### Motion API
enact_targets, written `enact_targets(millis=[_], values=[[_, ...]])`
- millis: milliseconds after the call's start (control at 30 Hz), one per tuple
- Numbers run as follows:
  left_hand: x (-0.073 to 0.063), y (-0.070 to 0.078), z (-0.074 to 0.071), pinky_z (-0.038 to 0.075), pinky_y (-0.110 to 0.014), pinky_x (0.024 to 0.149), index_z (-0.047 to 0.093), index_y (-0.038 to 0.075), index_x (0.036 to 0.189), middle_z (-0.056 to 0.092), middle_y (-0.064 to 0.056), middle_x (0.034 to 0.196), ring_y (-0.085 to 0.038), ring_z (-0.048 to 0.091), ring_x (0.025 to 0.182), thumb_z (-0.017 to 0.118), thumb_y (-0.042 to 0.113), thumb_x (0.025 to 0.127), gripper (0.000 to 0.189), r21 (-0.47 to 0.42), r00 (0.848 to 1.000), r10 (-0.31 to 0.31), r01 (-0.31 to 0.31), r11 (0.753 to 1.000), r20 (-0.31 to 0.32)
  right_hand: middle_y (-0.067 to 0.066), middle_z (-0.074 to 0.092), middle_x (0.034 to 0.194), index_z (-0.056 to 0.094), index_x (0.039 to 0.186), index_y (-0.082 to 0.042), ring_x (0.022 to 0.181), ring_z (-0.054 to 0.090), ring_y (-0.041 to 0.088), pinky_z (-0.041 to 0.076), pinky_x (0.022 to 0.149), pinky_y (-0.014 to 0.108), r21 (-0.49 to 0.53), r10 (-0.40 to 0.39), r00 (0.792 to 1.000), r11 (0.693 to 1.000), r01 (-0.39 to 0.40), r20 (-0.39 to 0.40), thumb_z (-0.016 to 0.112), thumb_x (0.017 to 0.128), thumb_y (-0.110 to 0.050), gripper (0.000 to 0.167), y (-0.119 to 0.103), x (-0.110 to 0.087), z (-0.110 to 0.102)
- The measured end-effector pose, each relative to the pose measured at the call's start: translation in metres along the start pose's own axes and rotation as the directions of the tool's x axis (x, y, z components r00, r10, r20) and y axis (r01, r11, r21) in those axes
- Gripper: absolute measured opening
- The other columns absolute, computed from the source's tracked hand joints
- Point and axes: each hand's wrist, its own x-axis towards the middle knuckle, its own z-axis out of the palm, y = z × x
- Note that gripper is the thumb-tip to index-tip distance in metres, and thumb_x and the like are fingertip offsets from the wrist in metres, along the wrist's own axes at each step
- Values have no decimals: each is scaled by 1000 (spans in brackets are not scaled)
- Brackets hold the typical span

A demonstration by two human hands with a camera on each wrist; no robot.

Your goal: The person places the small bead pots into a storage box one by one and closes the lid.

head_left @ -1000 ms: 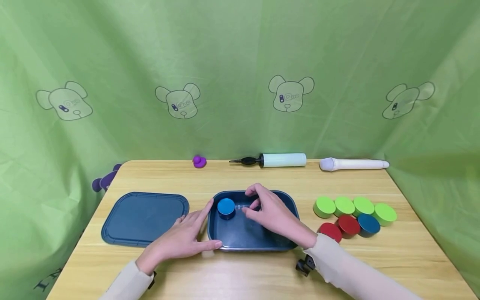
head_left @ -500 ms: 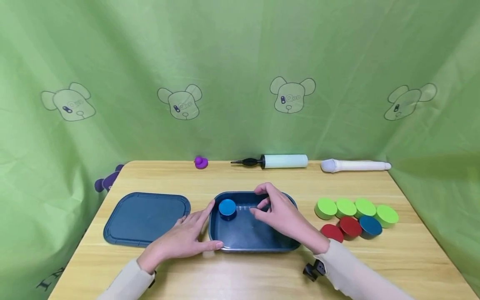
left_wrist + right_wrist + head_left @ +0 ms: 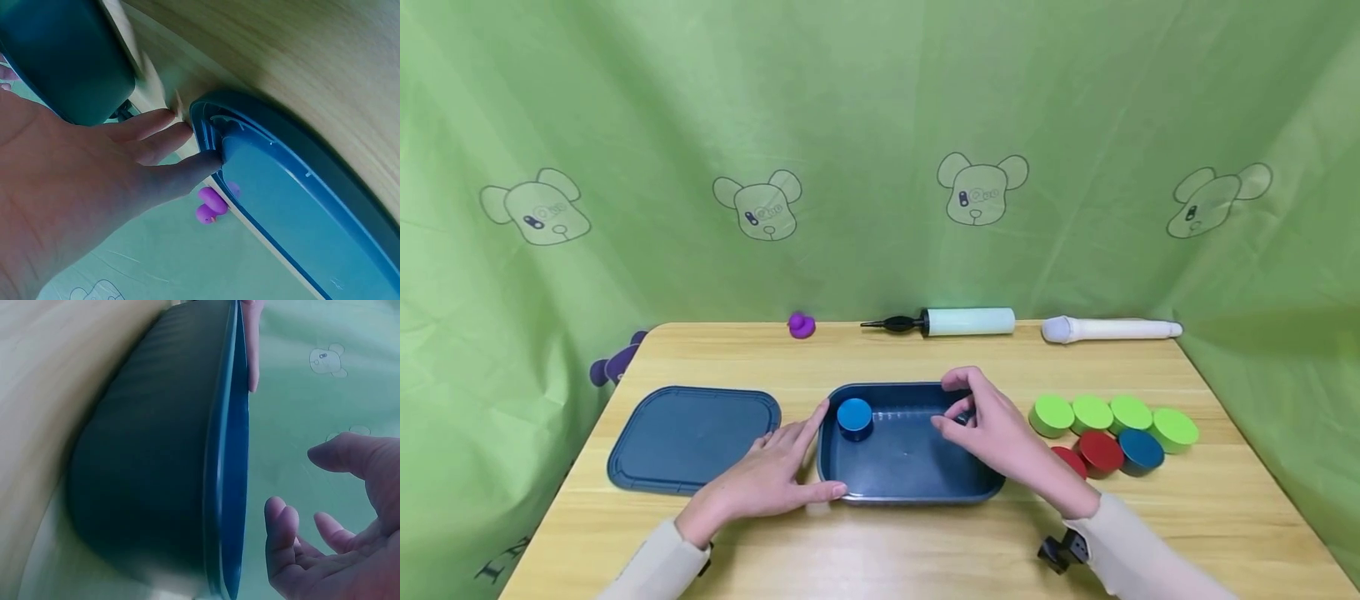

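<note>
A dark blue box point(image 3: 910, 500) with rounded corners stands at the middle of the table. Inside, near its back left corner, sits a round blue-topped piece point(image 3: 854, 418). My left hand point(image 3: 767, 471) rests at the box's left side, fingers spread, index finger and thumb touching the rim. Over the right part of the box hovers my right hand point(image 3: 996, 425), its fingers loosely bent and nothing between them. In the right wrist view the right hand point(image 3: 350, 519) is above the box wall point(image 3: 150, 456), thumb and fingers apart. The matching lid point(image 3: 692, 437) lies left of the left hand.
Right of the box are several green round pieces point(image 3: 1092, 413), two red ones point(image 3: 1101, 454) and a blue one point(image 3: 1141, 452). Along the back edge lie a purple duck point(image 3: 802, 326), a hand pump point(image 3: 970, 322) and a white microphone-shaped object point(image 3: 1112, 330).
My right hand has moved rightward over the box, away from the blue-topped piece, which stays at the back left. The left hand has kept its place at the rim.
</note>
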Motion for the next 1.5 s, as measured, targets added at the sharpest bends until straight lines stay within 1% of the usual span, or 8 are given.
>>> enact_targets(millis=[133,467,633,833,967,1133,1300,1500], values=[[-1,0,-1,20,-79,121,-3,35,177,34,-22,172,-52,31,156,59,86,94,115,6,1000,-3,3,1000,3,19,61,141,54,140,-3,94,69,19,58,74,30,-2,16,1000,1000,-16,-12,83,99,-17,53,3,-5,-9],[-1,0,-1,20,-79,121,-3,36,176,33,-22,173,-52,30,157,59,86,94,114,11,1000,-6,6,1000,10,20,60,145,51,144,-5,101,69,20,59,79,31,-9,58,998,998,-59,-33,82,101,-24,57,7,-21,-30],[0,1,0,20,-78,121,-3,36,177,33,-22,173,-52,30,157,58,86,94,114,13,1000,-2,2,1000,8,19,61,144,50,145,-5,101,71,21,58,79,29,-35,46,997,998,-49,-69,81,102,-23,56,16,-31,-42],[-1,1,0,20,-78,121,-4,36,176,34,-22,172,-51,31,157,58,86,94,115,26,1000,-9,8,1000,5,13,63,137,51,144,-5,95,71,23,58,76,28,-81,45,994,995,-53,-96,80,104,-25,54,31,-41,-54],[-2,0,-1,20,-79,120,-4,36,176,34,-23,172,-51,31,157,60,85,94,115,24,1000,-14,15,1000,-2,14,64,135,50,144,-4,96,70,20,59,75,28,-99,47,993,993,-58,-109,80,103,-24,54,38,-49,-62],[-3,0,1,20,-79,120,-4,36,176,34,-23,172,-52,31,157,60,85,94,115,11,1000,-15,15,1000,1,16,67,131,50,145,-4,88,70,16,57,69,27,-103,40,987,993,-56,-153,81,102,-17,54,48,-62,-72],[-2,1,3,20,-79,120,-4,37,176,34,-23,172,-52,30,157,60,85,94,114,4,1000,-17,17,1000,2,12,71,119,50,144,-4,84,70,14,55,68,24,-110,23,981,993,-45,-193,81,101,-12,53,59,-73,-82],[0,1,1,21,-80,120,-4,37,176,33,-23,173,-52,31,157,60,84,95,114,7,1000,-12,12,1000,-1,8,70,104,54,142,-5,85,69,11,55,66,23,-123,4,974,992,-33,-227,80,102,-10,48,71,-81,-91]])
